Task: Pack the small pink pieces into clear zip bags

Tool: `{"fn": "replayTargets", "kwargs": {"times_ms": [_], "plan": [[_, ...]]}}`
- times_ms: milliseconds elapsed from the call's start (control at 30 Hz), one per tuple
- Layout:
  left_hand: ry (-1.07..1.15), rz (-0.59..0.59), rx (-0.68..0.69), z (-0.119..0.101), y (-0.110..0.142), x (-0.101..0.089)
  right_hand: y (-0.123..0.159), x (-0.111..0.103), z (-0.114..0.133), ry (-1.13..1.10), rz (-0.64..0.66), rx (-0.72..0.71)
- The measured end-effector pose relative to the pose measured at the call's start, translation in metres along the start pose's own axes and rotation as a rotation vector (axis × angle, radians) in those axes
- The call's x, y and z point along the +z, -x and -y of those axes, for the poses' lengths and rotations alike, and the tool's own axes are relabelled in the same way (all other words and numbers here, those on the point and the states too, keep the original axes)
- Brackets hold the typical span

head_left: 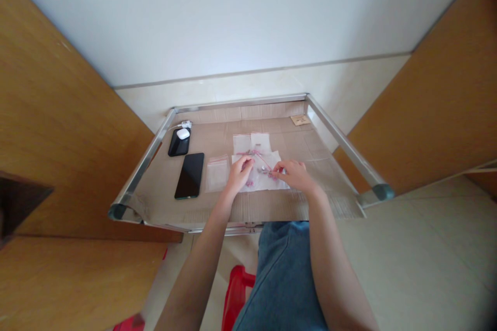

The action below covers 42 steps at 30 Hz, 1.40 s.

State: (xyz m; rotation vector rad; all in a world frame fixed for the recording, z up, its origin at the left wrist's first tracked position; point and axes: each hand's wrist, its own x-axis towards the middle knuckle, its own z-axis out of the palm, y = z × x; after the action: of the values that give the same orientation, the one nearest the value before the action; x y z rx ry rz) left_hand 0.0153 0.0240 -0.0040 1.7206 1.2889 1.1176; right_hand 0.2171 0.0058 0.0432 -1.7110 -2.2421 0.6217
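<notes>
A white sheet (264, 184) lies on the cardboard with small pink pieces (249, 183) on it, too small to tell apart. My left hand (237, 175) is over the sheet's left side, thumb and fingers pinched together; what they hold is hidden. A thin pink cord (264, 161) slants down toward the fingertips of my right hand (294, 174), which pinches at its lower end. Beside those fingertips sits a small silvery piece (264, 169), with more pink bits under them. Two small clear zip bags, a left one (241, 142) and a right one (261, 139), lie just behind the sheet.
More clear bags (217, 173) lie left of the sheet. Further left are a black phone (189, 176) and a dark flat device (179, 146) bearing a white earbud case (183, 134). A metal rail (341, 137) borders the cardboard-lined surface. A red stool (235, 295) stands below.
</notes>
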Motion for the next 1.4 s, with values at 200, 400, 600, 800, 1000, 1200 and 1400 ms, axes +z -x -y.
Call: {"fn": "replayTargets", "kwargs": {"times_ms": [200,400,600,800,1000,1200,1400], "plan": [[0.013,-0.006,0.003,0.0,0.0,0.0,0.009,-0.004,0.0,0.021,0.069,-0.026],[0.0,-0.006,0.008,-0.001,0.0,0.001,0.01,-0.006,0.001,0.061,0.076,-0.006],[0.007,-0.005,0.003,-0.001,0.0,0.001,0.005,-0.003,0.001,0.111,-0.038,-0.005],[-0.008,-0.004,0.003,-0.001,0.001,0.0,0.005,-0.004,0.0,0.089,-0.061,0.001],[-0.01,-0.006,0.004,0.0,0.0,0.0,0.007,-0.003,-0.001,0.067,0.037,0.002],[-0.021,-0.008,-0.003,-0.002,0.001,0.0,0.002,-0.002,0.0,0.084,-0.052,0.003],[-0.022,-0.007,-0.01,-0.002,0.0,0.0,0.002,-0.002,0.001,0.048,-0.072,-0.02]]}}
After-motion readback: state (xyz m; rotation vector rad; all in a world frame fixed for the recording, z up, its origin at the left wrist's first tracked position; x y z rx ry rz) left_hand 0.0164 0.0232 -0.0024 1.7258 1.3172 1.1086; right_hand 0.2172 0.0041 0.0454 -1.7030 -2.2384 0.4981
